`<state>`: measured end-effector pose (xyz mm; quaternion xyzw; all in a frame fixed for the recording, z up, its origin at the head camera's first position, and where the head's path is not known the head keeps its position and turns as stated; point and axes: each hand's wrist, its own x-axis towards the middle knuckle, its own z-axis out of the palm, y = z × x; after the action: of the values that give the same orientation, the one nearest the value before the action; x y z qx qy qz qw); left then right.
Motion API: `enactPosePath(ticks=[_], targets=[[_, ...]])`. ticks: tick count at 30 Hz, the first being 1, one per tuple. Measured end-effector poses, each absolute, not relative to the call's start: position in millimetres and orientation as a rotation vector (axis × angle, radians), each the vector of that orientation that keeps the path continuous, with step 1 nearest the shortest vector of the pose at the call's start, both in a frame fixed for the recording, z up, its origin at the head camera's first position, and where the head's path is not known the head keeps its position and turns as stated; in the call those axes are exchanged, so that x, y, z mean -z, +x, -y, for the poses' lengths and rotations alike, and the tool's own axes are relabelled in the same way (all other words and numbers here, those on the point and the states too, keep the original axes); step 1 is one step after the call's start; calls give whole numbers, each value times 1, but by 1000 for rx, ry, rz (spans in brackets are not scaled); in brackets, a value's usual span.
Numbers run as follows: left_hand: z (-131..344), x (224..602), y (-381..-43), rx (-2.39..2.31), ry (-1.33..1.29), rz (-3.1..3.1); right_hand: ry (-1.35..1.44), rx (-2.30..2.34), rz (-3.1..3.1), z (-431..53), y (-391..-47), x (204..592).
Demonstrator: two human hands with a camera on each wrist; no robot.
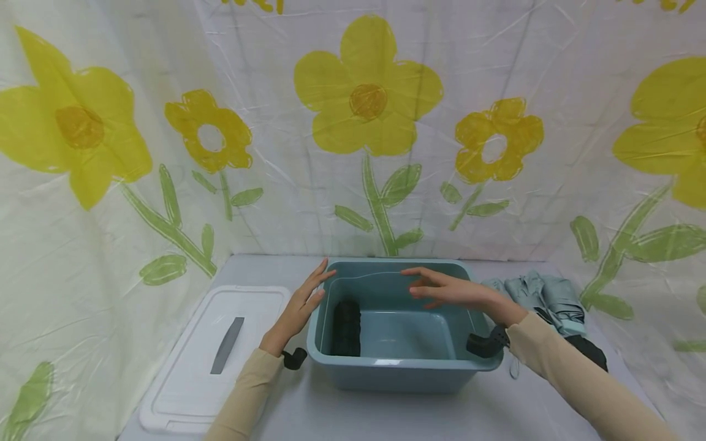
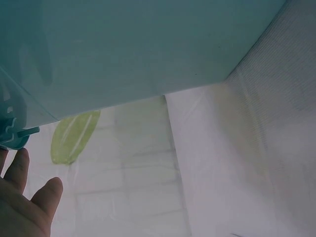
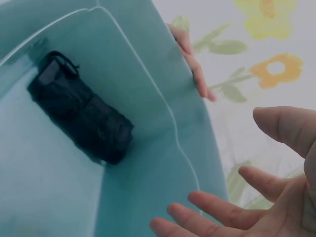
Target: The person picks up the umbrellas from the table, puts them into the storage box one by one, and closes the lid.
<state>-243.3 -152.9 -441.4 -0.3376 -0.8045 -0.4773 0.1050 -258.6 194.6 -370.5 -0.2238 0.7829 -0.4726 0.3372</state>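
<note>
A blue-green plastic storage bin (image 1: 399, 375) stands lidless in the middle of the table. Inside it, along the left wall, lies a black rolled fabric bundle (image 1: 346, 327); a cord loop shows at one end of this bundle (image 3: 81, 108) in the right wrist view. My left hand (image 1: 295, 309) is at the bin's left side, its extended fingers against the rim. Over the bin's right half hovers my right hand (image 1: 455, 291), fingers spread and loosely bent, holding nothing. A thin pale line runs along the bin's inner walls.
To the left lies a white lid (image 1: 184, 367) with a grey handle. Several pale blue-green folded fabric bundles (image 1: 543, 300) sit right of the bin, near a black item (image 1: 589, 352) partly behind the right sleeve. A flower-printed curtain (image 1: 287, 202) hangs behind the table.
</note>
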Motion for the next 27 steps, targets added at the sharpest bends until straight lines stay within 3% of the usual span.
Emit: enactPosePath(ticks=[27], targets=[[153, 442, -243, 1416, -986, 2369, -587, 1283, -2061, -221, -245, 368]])
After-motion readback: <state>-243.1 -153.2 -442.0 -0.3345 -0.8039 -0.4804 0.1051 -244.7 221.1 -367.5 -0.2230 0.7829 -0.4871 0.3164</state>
